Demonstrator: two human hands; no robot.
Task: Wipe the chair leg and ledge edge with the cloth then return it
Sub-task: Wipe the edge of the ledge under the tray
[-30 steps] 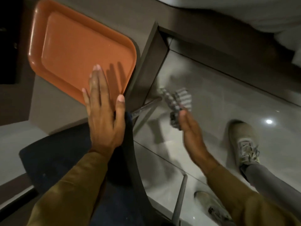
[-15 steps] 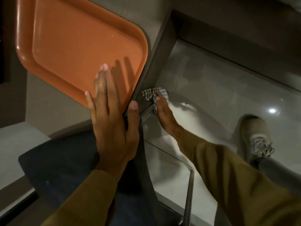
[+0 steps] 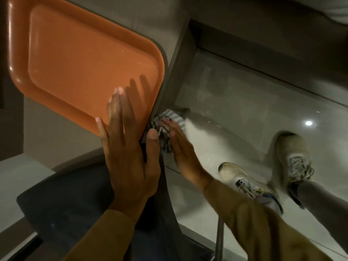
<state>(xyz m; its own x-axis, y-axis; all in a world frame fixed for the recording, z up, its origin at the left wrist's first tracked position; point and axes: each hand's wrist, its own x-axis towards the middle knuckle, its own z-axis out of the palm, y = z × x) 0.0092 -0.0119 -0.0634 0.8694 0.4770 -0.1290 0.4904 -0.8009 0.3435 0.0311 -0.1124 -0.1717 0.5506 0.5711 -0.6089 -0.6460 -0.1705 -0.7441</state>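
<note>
Striped cloth bunched under our right hand against the ledge edge could slip free, while our flat, spread left hand nudges the tray toward eleven o'clock.

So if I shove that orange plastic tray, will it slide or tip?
The orange plastic tray would probably slide easily: it looks smooth, glossy and empty. It could tip, since its corner nears the ledge edge. The left hand resting flat on it likely steadies it.
</note>
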